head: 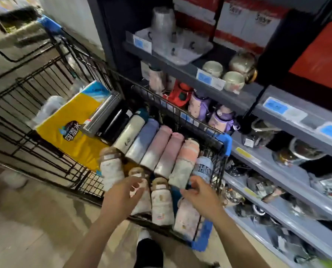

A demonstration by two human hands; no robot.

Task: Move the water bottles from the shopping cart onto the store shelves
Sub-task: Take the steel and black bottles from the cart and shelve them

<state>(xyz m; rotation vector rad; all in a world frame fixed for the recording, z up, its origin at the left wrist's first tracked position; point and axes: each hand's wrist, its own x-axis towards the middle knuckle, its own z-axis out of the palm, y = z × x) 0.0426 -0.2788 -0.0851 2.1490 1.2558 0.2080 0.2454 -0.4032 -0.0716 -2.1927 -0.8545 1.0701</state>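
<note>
The black wire shopping cart (45, 151) holds several water bottles lying side by side: a steel one (101, 115), a white one (129, 132), a lilac one (144, 141), pink ones (158, 149) and a blue lettered one (203, 168). Pale printed bottles (161, 203) lie at the near end. My left hand (122, 196) hovers over a pale bottle (140, 198), fingers curled and touching it. My right hand (200, 196) reaches over the pink bottle (187, 219), fingers apart, holding nothing. The store shelves (273, 171) stand right of the cart.
A yellow and blue package (70, 120) lies in the cart's far half. The shelves carry purple bottles (221, 118), a red bottle (178, 93), glass jars (232, 80) and dark goods lower down. Tiled floor (26, 219) lies at left; a foot (147, 248) shows below.
</note>
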